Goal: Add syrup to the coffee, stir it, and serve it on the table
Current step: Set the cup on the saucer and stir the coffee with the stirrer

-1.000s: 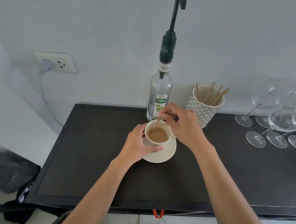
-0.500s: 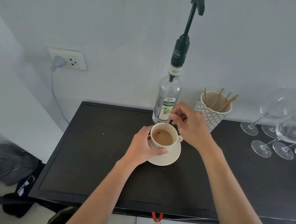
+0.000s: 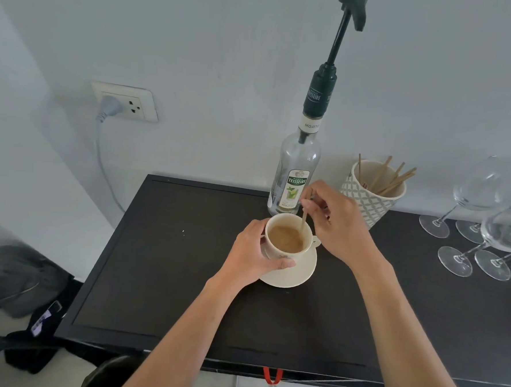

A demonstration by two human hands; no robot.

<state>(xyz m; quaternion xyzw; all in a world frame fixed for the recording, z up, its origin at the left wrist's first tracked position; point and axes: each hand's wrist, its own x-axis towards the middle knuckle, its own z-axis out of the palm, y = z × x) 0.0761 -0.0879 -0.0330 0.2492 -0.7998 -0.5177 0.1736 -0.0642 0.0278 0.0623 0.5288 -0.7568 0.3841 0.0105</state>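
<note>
Since the earlier frames, the wooden stir stick has travelled from the far-left side of the cup to its far-right side, and the view has shifted so that cup and saucer now sit right of frame centre. I read this as one sweep of a stirring circle.

Right hand: thumb and fingertips pinch the upper end of the stick; its lower end is in the coffee.

Left hand: wrapped around the cup's left and near side, thumb pressed on the front wall, steadying it on the saucer.

Location: cup on saucer, on the black tabletop, just in front of the syrup bottle at upper centre. A patterned pot of spare sticks stands right of the bottle; wine glasses occupy the right edge.

Assessment: the bottle stands untouched, so I judge syrup already added. Stirring is under way; serving is not yet done. The wrist is close to the pot, so I would keep the sweep tight.
</note>
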